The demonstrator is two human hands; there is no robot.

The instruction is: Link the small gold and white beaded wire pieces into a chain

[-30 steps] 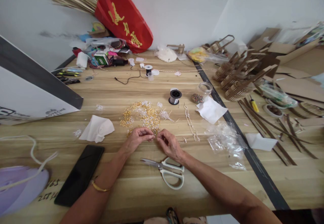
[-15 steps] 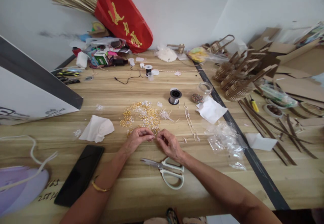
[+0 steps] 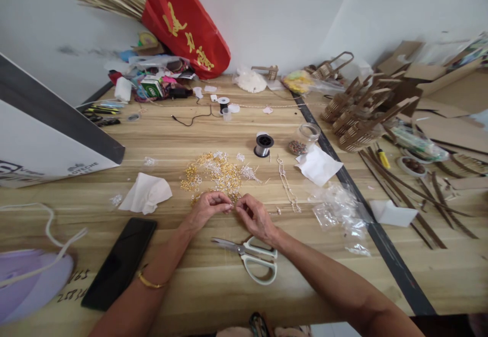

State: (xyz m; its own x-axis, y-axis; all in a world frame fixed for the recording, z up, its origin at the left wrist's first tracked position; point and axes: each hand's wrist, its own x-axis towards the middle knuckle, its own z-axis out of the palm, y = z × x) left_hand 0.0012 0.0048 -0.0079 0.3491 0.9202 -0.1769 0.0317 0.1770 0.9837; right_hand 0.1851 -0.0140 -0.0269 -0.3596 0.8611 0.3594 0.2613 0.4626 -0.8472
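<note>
My left hand [image 3: 209,207] and my right hand [image 3: 254,216] meet fingertip to fingertip over the table, each closed in a pinch. Whatever lies between the fingers is too small to name. Just beyond them spreads a pile of gold and silver beads [image 3: 217,170]. A pair of scissors [image 3: 249,255] with pale handles lies below my right hand, blades pointing left. To the right of that hand rests a beaded chain [image 3: 285,184], with a small beaded piece [image 3: 276,211] close to the fingers.
A wire spool [image 3: 264,145] and a glass jar [image 3: 308,136] of beads stand behind. Left are a black phone [image 3: 120,263] and a crumpled tissue [image 3: 146,194]. Clear plastic bags [image 3: 341,210], brown strips [image 3: 412,194] and small woven baskets [image 3: 362,113] occupy the right side.
</note>
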